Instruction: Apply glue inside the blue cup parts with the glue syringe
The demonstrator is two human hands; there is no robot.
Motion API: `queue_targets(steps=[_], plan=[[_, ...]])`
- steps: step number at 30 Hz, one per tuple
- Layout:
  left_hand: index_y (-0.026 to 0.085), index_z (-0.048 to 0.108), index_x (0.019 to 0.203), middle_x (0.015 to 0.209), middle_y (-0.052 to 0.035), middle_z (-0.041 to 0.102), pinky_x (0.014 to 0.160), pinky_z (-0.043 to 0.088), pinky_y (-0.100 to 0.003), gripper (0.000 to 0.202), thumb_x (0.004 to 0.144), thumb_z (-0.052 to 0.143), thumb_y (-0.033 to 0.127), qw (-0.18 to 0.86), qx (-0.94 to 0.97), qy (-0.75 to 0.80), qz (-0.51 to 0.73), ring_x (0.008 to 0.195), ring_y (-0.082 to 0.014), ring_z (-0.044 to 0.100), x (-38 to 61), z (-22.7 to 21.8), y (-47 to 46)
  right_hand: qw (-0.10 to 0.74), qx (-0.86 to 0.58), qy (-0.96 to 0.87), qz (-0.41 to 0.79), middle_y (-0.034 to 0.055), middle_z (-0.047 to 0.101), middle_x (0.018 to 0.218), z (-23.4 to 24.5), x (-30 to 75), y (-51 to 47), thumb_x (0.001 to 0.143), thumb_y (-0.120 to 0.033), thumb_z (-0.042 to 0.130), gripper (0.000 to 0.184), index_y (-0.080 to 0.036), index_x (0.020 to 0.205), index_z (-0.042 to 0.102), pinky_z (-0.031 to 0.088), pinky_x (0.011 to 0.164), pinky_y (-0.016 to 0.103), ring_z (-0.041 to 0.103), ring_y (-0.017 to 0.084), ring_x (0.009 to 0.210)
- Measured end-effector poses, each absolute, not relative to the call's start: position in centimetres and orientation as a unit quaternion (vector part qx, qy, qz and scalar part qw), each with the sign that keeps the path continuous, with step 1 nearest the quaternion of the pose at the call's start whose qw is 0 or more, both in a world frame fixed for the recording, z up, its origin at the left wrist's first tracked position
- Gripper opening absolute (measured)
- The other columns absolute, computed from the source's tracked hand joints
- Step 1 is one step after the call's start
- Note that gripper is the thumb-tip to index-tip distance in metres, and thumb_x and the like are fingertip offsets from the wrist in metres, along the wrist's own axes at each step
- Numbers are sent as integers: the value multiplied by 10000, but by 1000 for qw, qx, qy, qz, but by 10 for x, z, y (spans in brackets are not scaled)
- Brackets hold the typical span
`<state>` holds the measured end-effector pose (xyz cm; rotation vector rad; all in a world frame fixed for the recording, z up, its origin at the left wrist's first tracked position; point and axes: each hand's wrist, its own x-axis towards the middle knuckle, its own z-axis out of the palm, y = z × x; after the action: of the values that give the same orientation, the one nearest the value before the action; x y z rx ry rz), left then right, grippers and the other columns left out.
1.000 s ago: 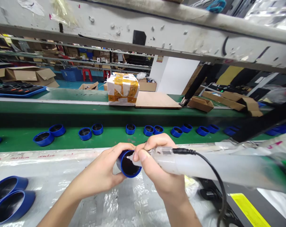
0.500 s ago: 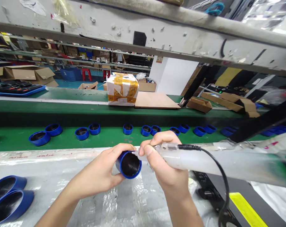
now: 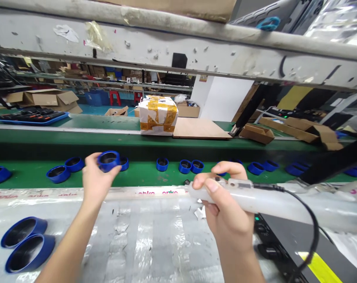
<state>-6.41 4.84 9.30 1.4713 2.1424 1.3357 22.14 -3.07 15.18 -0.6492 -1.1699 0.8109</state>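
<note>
My left hand (image 3: 95,181) grips a short blue cup (image 3: 110,166) with a black inside, fingers and thumb at its sides. It is above the green belt (image 3: 143,180), in front of another blue cup that it partly covers. Wrapped around the front end of a translucent white glue dispensing syringe (image 3: 268,199), my right hand (image 3: 229,208) stays over the front edge of the belt. A black cable (image 3: 312,214) runs from the syringe's clip. Its nozzle points left, apart from any cup.
Several blue cups (image 3: 162,164) stand along the belt. Two larger-looking blue cups (image 3: 29,253) sit on the plastic-covered bench (image 3: 148,239) at left. A dark control box (image 3: 299,243) is at right. Behind the belt stands a taped box (image 3: 157,116); a white beam (image 3: 154,51) crosses above.
My left hand has carried the blue cup away from the nozzle, left and forward over the belt. My right hand has shifted slightly right with the syringe. The view has moved a little.
</note>
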Motion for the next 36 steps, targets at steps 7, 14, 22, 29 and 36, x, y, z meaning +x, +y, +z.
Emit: queue_targets(steps=[7, 14, 22, 29, 36], plan=[[219, 509, 1578, 1608, -194, 506, 1137, 514, -694, 642, 988, 760, 242, 81, 414, 823, 380, 1404, -433, 594, -131, 36, 68, 725, -303, -451, 423, -42, 766, 658, 169, 212, -28, 826, -269, 835, 258, -272, 919, 594, 118, 391, 244, 307, 61, 382], [205, 757, 909, 1715, -189, 345, 1265, 127, -815, 99, 983, 708, 248, 28, 517, 767, 379, 1673, -571, 97, -106, 34, 70, 714, -317, -448, 434, -29, 755, 653, 167, 210, -25, 804, -299, 846, 255, -264, 877, 603, 93, 394, 244, 322, 60, 391], [237, 583, 889, 1556, -151, 550, 1078, 584, -489, 135, 954, 654, 331, 124, 672, 601, 415, 1448, -372, 592, -63, 92, 50, 717, -306, -450, 437, -38, 753, 677, 159, 212, -22, 849, -307, 835, 252, -266, 910, 594, 145, 381, 233, 343, 64, 394], [319, 563, 1403, 1434, -62, 717, 1129, 566, -437, 566, 879, 734, 190, 299, 764, 422, 387, 1346, -275, 702, 0, 120, -4, 703, -275, -554, 351, -35, 782, 788, 145, 208, -23, 965, -140, 741, 179, -283, 977, 633, 611, 706, 330, 785, 182, 746], [398, 572, 1435, 1484, -13, 704, 1145, 561, -436, 636, 880, 731, 133, 363, 771, 377, 362, 1418, -279, 665, 8, 123, -20, 684, -254, -578, 365, -38, 805, 844, 146, 205, -23, 975, -110, 744, 217, -291, 996, 628, 678, 752, 341, 826, 183, 792]])
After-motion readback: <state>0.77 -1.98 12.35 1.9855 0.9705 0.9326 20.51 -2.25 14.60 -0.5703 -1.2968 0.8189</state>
